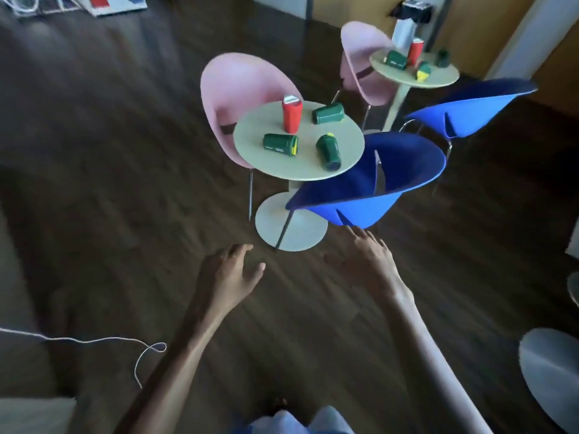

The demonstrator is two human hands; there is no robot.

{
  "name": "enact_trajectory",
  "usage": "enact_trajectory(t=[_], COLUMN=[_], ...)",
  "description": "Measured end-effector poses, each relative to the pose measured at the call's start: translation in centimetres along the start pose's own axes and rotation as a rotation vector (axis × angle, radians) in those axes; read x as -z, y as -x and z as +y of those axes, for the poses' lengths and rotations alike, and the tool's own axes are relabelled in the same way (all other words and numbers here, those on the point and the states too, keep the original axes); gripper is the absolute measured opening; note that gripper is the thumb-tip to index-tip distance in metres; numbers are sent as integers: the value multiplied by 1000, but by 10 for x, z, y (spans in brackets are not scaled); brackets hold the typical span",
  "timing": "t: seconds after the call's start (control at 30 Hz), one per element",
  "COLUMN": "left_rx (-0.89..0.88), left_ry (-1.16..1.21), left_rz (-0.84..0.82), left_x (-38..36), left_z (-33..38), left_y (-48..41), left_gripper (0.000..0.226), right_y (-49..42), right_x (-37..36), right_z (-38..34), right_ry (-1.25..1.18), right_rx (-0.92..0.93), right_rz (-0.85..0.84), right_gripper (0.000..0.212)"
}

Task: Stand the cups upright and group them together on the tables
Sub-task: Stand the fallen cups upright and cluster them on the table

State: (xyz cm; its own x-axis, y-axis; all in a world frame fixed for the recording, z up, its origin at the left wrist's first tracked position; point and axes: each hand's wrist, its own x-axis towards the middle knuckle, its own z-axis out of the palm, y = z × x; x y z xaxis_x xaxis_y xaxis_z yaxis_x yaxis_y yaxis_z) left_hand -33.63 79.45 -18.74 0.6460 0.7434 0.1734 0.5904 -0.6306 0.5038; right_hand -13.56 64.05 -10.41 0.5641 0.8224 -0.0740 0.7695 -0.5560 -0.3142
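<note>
Both the left hand and right hand are held loose, nothing grasped; the worktop with three fallen green cups lies well beyond the fingers; a cup could be rolled off its edge by a careless reach.

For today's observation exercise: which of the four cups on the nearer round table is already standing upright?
The red cup, at the table's far side by the pink chair. The three green cups lie on their sides.
</note>
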Motion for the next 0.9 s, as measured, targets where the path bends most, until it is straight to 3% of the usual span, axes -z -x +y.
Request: enact_trajectory(t=[0.27,0.6,0.73,0.9], left_rx=[19,34,-42,-67], left_ry=[-83,-48,-65,-45], left_rz=[10,11,49,-20], left_x=[-10,-53,-61,-82], left_z=[-24,-31,-33,-54], left_y=[-95,-291,-355,-412], left_gripper=[57,58,51,51], right_y=[-114,-312,-386,-458], right_x=[-18,-7,-5,-30], right_z=[-8,24,29,37], right_ry=[-21,-78,-50,-217], right_rx=[12,113,165,155], right_rz=[-24,-26,-43,-108], right_gripper=[59,57,54,51])
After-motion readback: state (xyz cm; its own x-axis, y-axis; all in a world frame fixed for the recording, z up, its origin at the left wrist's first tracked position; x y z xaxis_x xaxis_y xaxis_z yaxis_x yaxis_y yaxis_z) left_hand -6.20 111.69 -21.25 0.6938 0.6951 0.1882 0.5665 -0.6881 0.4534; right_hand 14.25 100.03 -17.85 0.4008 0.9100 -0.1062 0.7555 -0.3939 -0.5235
